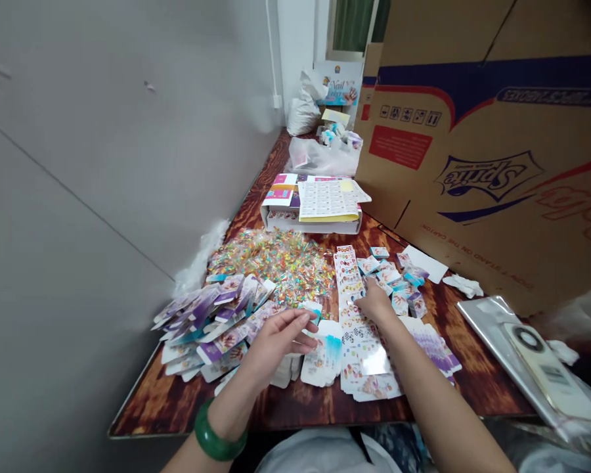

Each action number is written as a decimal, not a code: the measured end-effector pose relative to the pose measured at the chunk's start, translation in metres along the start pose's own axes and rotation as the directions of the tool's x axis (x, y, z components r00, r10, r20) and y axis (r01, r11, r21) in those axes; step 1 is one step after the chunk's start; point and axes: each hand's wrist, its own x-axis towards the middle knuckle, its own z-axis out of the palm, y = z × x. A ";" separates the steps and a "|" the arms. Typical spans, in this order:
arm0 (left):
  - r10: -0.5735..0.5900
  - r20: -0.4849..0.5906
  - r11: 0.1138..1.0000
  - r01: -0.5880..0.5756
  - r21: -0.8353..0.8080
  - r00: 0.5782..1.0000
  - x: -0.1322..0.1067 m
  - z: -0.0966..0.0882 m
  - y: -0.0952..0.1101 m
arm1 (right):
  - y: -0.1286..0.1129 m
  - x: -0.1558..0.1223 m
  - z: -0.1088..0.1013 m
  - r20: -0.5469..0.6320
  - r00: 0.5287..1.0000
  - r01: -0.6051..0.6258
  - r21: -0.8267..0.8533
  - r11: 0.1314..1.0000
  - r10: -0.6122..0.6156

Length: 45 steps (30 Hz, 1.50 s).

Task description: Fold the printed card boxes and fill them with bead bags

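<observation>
My left hand (286, 336), with a green bangle on its wrist, hovers over small printed cartons with curved fingers apart and nothing visible in them. A small blue-and-white box (314, 310) lies just beyond its fingertips. Below that hand is a stack of flat white-and-blue cartons (325, 358). My right hand (375, 302) reaches over long sticker sheets (349, 279), thumb and forefinger apart at their right edge. Its other fingers are partly hidden. Small filled-looking boxes (398, 302) lie in a loose group beyond and right of it.
Colourful small clear packets (280, 263) form a wide heap. Purple-and-white cartons (211, 315) pile up by the wall. Behind stands an open box (310, 226) topped with printed sheets (325, 200). A large Sprite carton (473, 164) borders the right; a phone (551, 368) lies nearer.
</observation>
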 end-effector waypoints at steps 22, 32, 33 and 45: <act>0.568 0.082 0.721 -0.543 0.431 0.819 0.036 0.025 0.046 | -0.075 -0.065 -0.079 -0.193 0.853 0.518 0.429 0.740 -0.485; 0.192 0.101 0.969 -0.205 0.139 0.976 0.043 0.005 0.034 | -0.088 -0.042 -0.062 -0.387 0.879 0.449 0.475 0.757 -0.279; 0.189 0.068 0.975 -0.195 0.103 0.980 0.044 0.003 0.033 | -0.089 -0.044 -0.058 -0.452 0.817 0.529 0.340 0.777 -0.359; 0.458 0.117 0.794 -0.465 0.393 0.881 0.035 -0.018 0.039 | -0.088 -0.063 -0.030 -0.014 0.850 0.480 0.430 0.765 -0.526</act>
